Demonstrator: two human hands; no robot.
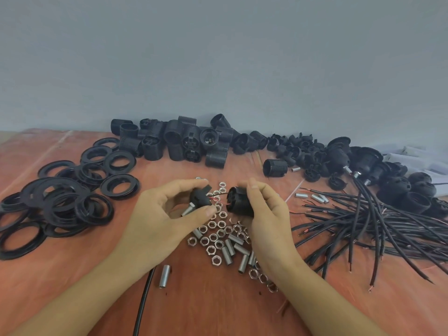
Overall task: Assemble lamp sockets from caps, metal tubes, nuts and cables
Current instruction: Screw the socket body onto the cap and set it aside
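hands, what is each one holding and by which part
The left hand pinches the black cap, with its metal tube fitted, by its sides. The right hand grips the black socket body round its barrel.

The table covering (218, 309) is showing orange-red with pale streaks. The rings (120, 186), ribbed socket shells (151, 149), cables (363, 221), the held cap (200, 197) and socket body (238, 202) are all reading black. The nuts (213, 237) and metal tubes (165, 276) are showing silver. A wire (211, 198) at the cap is showing red. The wall (218, 57) is reading grey-blue.
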